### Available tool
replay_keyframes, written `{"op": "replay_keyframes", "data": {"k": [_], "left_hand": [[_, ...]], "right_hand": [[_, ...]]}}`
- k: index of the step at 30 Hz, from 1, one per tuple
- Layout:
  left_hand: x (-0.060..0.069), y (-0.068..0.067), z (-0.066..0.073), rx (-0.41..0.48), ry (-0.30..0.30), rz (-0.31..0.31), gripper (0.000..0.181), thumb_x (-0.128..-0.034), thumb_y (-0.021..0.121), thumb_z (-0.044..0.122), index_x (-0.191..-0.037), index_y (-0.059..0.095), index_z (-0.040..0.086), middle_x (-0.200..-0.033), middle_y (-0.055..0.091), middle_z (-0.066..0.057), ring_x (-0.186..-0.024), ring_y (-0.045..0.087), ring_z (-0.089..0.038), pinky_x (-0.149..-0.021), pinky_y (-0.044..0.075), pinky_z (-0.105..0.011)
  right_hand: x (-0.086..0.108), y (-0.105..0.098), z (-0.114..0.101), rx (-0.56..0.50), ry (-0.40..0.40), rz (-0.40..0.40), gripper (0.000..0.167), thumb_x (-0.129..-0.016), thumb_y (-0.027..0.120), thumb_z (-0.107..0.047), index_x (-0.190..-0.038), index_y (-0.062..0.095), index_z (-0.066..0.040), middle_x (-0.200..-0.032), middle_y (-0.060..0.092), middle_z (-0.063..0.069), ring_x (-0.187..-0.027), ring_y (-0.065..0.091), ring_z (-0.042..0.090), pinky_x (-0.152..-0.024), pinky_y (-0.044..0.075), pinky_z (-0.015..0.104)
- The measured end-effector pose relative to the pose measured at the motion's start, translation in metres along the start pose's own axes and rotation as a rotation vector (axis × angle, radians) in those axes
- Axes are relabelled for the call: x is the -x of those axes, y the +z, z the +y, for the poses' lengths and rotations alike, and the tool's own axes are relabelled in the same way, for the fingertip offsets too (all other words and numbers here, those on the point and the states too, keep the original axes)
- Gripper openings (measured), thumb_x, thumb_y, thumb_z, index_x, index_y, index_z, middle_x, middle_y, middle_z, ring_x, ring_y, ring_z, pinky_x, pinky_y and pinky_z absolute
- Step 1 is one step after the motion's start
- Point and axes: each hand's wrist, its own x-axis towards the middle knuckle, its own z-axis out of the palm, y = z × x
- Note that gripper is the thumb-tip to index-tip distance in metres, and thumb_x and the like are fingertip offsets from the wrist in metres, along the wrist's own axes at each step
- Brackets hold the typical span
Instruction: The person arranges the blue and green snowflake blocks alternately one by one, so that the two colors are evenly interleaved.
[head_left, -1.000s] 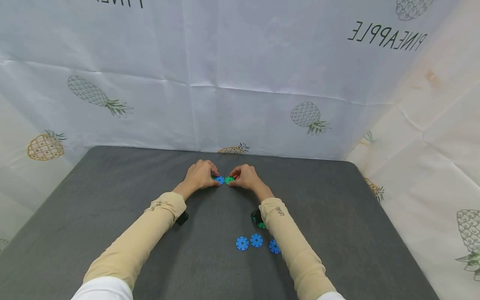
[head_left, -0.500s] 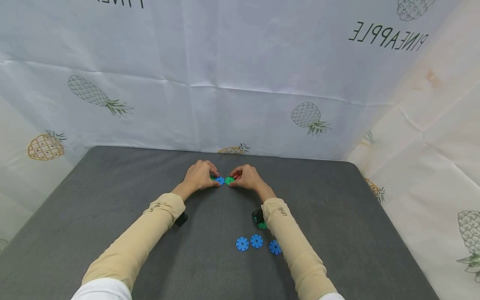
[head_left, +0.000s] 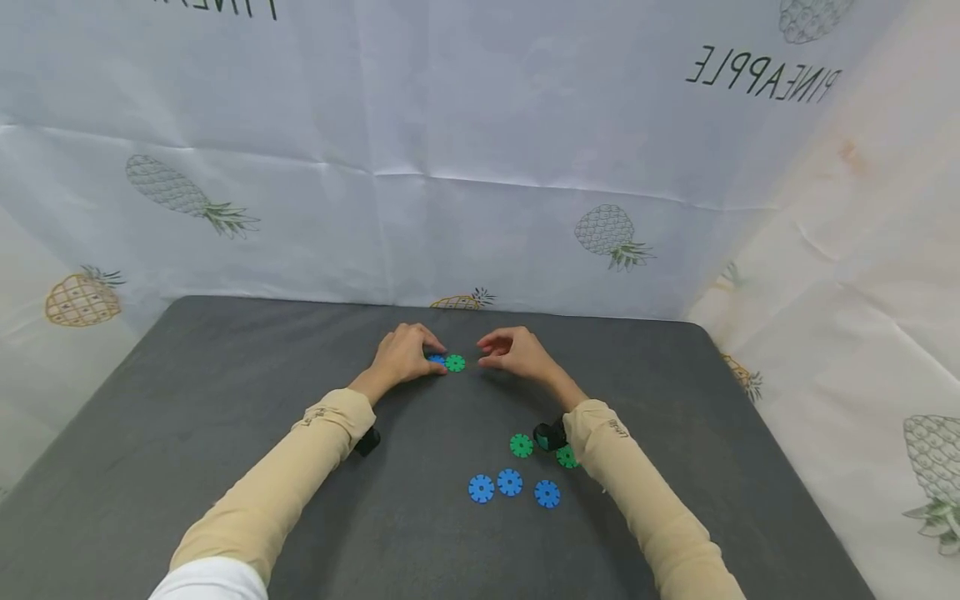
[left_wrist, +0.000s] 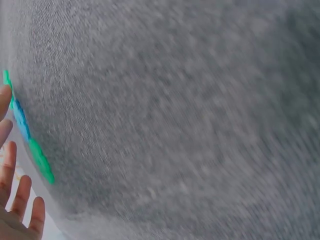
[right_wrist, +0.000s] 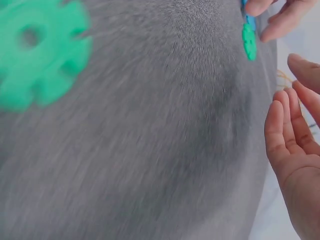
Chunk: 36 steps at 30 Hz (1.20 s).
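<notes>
At the table's far middle, my left hand (head_left: 401, 354) holds a row of joined plastic discs with notched edges, thumb on the near side and fingers on the far side. A blue disc (head_left: 437, 360) shows between them, and a green disc (head_left: 455, 363) sticks out to the right. The left wrist view adds another green disc (left_wrist: 6, 77) at the row's other end, partly behind a fingertip. My right hand (head_left: 517, 352) is just right of the row, apart from it. Its fingers are loosely bent around nothing; the right wrist view shows the palm.
Three loose blue discs (head_left: 510, 482) lie nearer on the grey table (head_left: 420, 517). Behind them are loose green discs (head_left: 521, 446), some partly hidden by the black right wrist camera (head_left: 551, 435). A pineapple-print cloth (head_left: 480, 233) hangs behind the table's far edge.
My right hand has let go of the green disc and moved right, its forearm swinging outward and uncovering loose discs. The left hand stays at the row.
</notes>
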Motion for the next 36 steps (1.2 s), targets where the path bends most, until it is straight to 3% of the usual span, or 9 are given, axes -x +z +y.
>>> {"op": "replay_keyframes", "data": {"k": [10, 19, 30, 36], "left_hand": [[-0.001, 0.007, 0.003, -0.015, -0.002, 0.008, 0.033, -0.0744, 0.083, 0.037, -0.101, 0.078, 0.019, -0.116, 0.063, -0.006, -0.108, 0.055, -0.03, -0.089, 0.046, -0.046], [-0.005, 0.009, 0.008, -0.023, -0.008, 0.001, 0.027, -0.0748, 0.083, 0.037, -0.096, 0.079, 0.021, -0.117, 0.063, -0.005, -0.107, 0.055, -0.03, -0.087, 0.047, -0.046], [-0.007, 0.009, 0.012, 0.005, -0.018, -0.013, 0.026, -0.0755, 0.083, 0.035, -0.097, 0.079, 0.02, -0.119, 0.063, -0.007, -0.109, 0.054, -0.031, -0.088, 0.047, -0.046], [-0.005, 0.01, 0.014, 0.012, -0.009, -0.006, 0.027, -0.0757, 0.083, 0.033, -0.097, 0.079, 0.018, -0.118, 0.063, -0.008, -0.106, 0.057, -0.03, -0.083, 0.049, -0.043]], "right_hand": [[0.041, -0.02, 0.01, -0.117, -0.048, -0.042, 0.031, -0.085, 0.072, -0.004, -0.112, 0.065, 0.01, -0.097, 0.068, 0.014, -0.081, 0.063, 0.016, -0.066, 0.05, 0.025], [0.086, -0.026, 0.004, -0.108, -0.05, -0.112, 0.03, -0.088, 0.07, -0.01, -0.113, 0.066, 0.007, -0.098, 0.068, 0.009, -0.081, 0.063, 0.016, -0.064, 0.049, 0.026], [0.143, -0.021, 0.009, -0.184, -0.091, -0.151, 0.029, -0.088, 0.069, -0.007, -0.111, 0.063, 0.011, -0.099, 0.066, 0.021, -0.082, 0.063, 0.016, -0.069, 0.051, 0.024], [0.17, -0.01, 0.012, -0.229, -0.042, -0.162, 0.029, -0.087, 0.07, -0.009, -0.111, 0.065, 0.008, -0.097, 0.066, 0.02, -0.08, 0.062, 0.01, -0.068, 0.052, 0.022]]}}
